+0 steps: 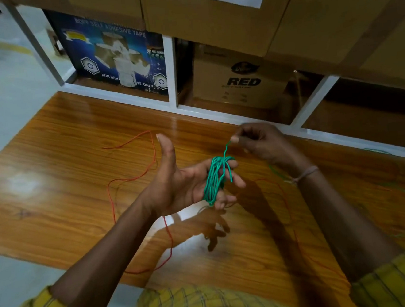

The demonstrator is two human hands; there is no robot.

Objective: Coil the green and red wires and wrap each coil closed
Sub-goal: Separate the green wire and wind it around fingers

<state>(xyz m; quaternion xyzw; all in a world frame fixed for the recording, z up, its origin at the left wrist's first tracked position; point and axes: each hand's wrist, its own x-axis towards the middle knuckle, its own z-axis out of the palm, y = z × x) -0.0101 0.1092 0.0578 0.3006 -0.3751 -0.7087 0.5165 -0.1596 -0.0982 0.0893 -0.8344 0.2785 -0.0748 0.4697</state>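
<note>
Several loops of green wire (214, 179) are wound around the straight fingers of my left hand (179, 179), which is held palm up above the wooden table (57, 151) with the thumb pointing up. My right hand (259, 143) pinches the green wire's strand just above the coil, between thumb and fingertip. More green wire trails off to the right behind my right forearm. The red wire (149, 167) lies loose and uncoiled on the table, running from the far left of my left hand down under my left forearm.
White shelving (171, 77) stands along the table's far edge with a blue tape box (115, 60) and a brown carton marked RED (241, 81). Large cardboard boxes (208, 8) sit on top. Pale floor shows at the left.
</note>
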